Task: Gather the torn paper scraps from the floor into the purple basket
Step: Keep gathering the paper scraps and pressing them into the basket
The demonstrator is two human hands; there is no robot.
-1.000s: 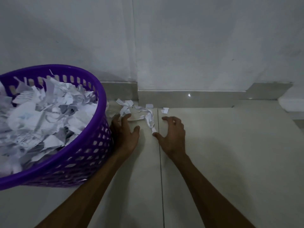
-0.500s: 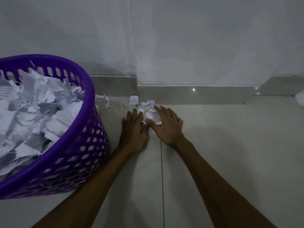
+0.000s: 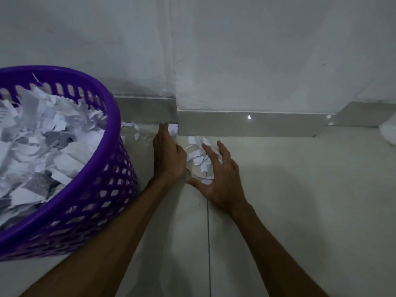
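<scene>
Nearly finished, by the look of it — purple basket (image 3: 107, 168) heaped to the rim with torn white paper, standing at about nine o'clock from the hands and tilted so its mouth opens up and toward the wall.

Left to do: a small pile of scraps (image 3: 198, 154) on the floor tile (image 3: 300, 211) at twelve o'clock, just short of the skirting, plus a curled strip (image 3: 134, 128) lying close beside the basket wall at eleven o'clock and one lone scrap (image 3: 173, 129) tucked in the wall corner.

Pile's long axis running roughly twelve to six, narrowing toward the near end; curled strip arching across, roughly nine to three.

Left hand (image 3: 168, 155) laid flat with fingers straight, fingertips at the skirting, its inner edge against the pile — holding nothing. Right hand (image 3: 218, 174) spread wide and loosely arched over the pile from the three o'clock side, fingers resting among the scraps, thumb stretched toward the left hand; not closed round anything yet. Scraps hemmed between the two hands, ready for scooping.
</scene>
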